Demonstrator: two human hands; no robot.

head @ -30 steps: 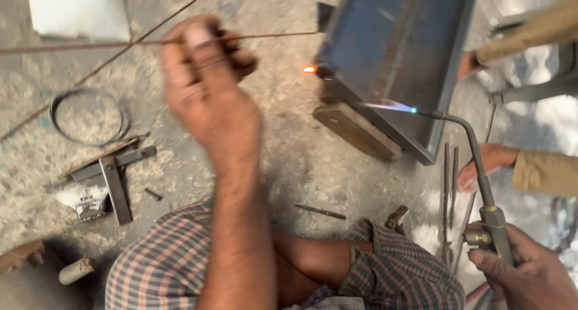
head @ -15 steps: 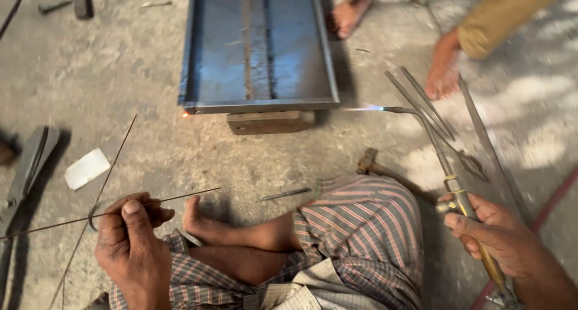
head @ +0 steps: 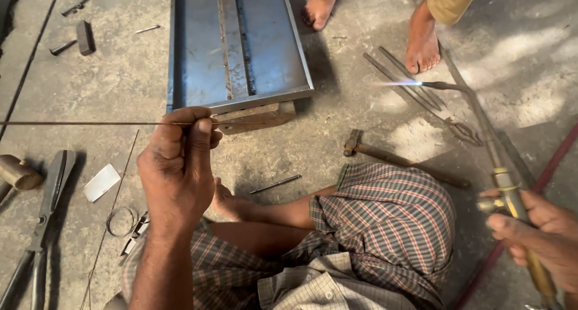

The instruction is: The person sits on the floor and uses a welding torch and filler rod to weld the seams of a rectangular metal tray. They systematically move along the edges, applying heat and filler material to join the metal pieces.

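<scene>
Blue-grey steel tray (head: 241,45) just past the left hand's (head: 177,165) fingertips, with a rusty brown seam down the middle. Thin dark-brown rod (head: 90,123) pinched in those fingers. Torch (head: 503,177) in the right hand (head: 542,231): brass-yellow handle, dark neck, pale blue-white flame (head: 394,83) at the tip. Shorts (head: 385,219) below the fingers: brown, grey and red plaid. Shirt (head: 319,286) beige with a fine check. Floor (head: 120,75) mottled grey. White scrap (head: 101,182) left of the left wrist. Red hose (head: 542,165) beside the right fingers.

Light: bright daylight, dappled sun patches right of the steel tray (head: 241,45) | Shadows: soft, dark band beside the tray's right edge | Glare: pale sheen on tray, washed-out upper right | Focus: sharp, mild wide-angle stretch at edges
</scene>
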